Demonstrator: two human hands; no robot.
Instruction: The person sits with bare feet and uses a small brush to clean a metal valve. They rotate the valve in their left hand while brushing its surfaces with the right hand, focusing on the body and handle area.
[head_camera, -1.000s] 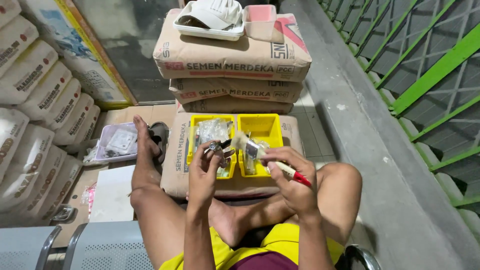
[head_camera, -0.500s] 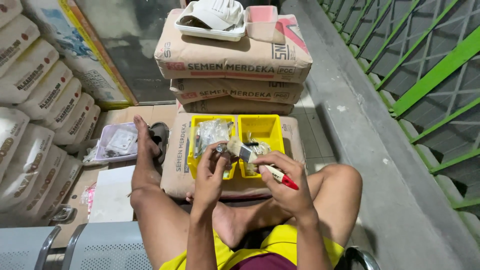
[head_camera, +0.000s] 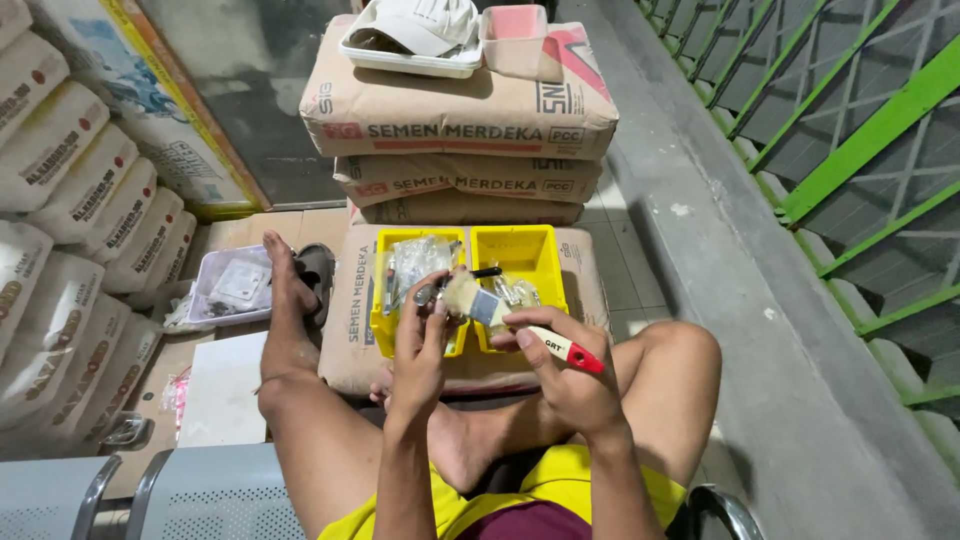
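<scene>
My right hand (head_camera: 565, 365) grips a small paintbrush (head_camera: 505, 318) with a white and red handle, bristles pointing left. Its bristles touch a small dark metal part (head_camera: 440, 288) that my left hand (head_camera: 420, 345) holds up by the fingertips. Both hands hover just in front of a yellow two-compartment tray (head_camera: 545, 250) holding clear plastic bags of small parts (head_camera: 415, 262). The tray rests on a brown cement sack (head_camera: 350, 320) lying flat before my crossed bare legs.
Stacked cement sacks (head_camera: 450, 120) stand beyond the tray, topped with a white tray holding a cap (head_camera: 420, 25). A clear box (head_camera: 235, 285) lies left by my foot. White sacks (head_camera: 70, 230) line the left. A concrete ledge and green railing (head_camera: 850, 150) run right.
The brush in my right hand has shifted left and slightly down against the part in my left hand. Both hands have drawn closer together.
</scene>
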